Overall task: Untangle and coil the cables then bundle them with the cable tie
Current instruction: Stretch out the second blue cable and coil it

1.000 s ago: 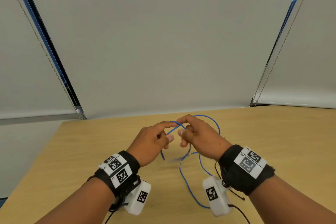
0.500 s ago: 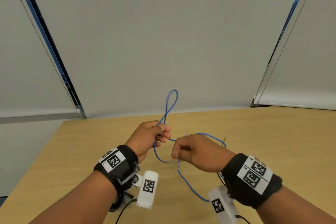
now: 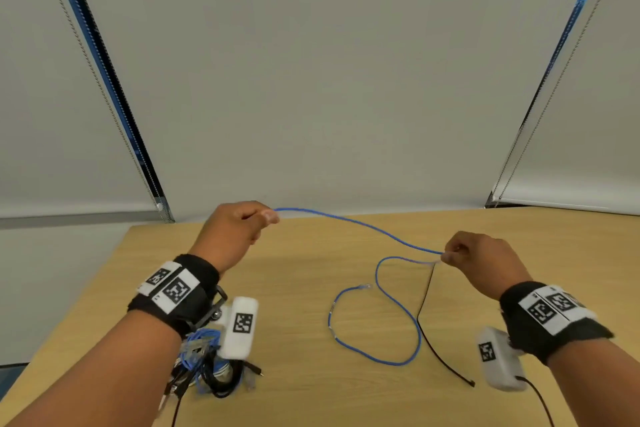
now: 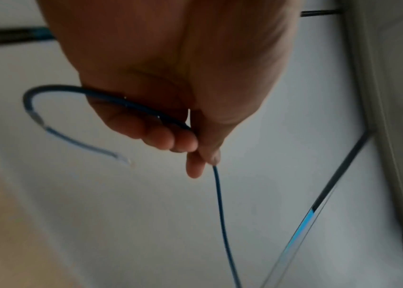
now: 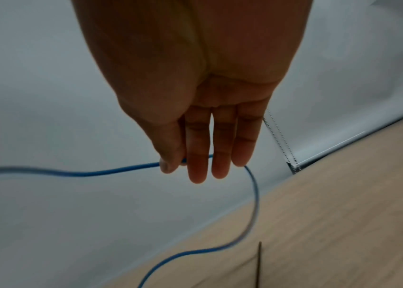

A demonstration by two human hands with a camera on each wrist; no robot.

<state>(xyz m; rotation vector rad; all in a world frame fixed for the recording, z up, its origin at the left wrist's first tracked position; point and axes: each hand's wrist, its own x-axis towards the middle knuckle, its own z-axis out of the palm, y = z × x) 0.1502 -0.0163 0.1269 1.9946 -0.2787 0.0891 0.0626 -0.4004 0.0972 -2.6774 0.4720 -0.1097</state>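
So, left hand [image 3: 239, 229] pinching one end of the blue cable [image 3: 363, 227], right hand [image 3: 481, 258] pinching further along, fingers [image 5: 196, 167] grasping it mid-frame. Rest looped on the wooden counter [image 3: 346, 392], lower centre. Could snag the black cable tie [image 3: 440, 350] just beside the loop, or re-kink if slack drops. Tangled pile [image 3: 207, 367] lower left. Grey roller blinds [image 3: 311, 80] behind.
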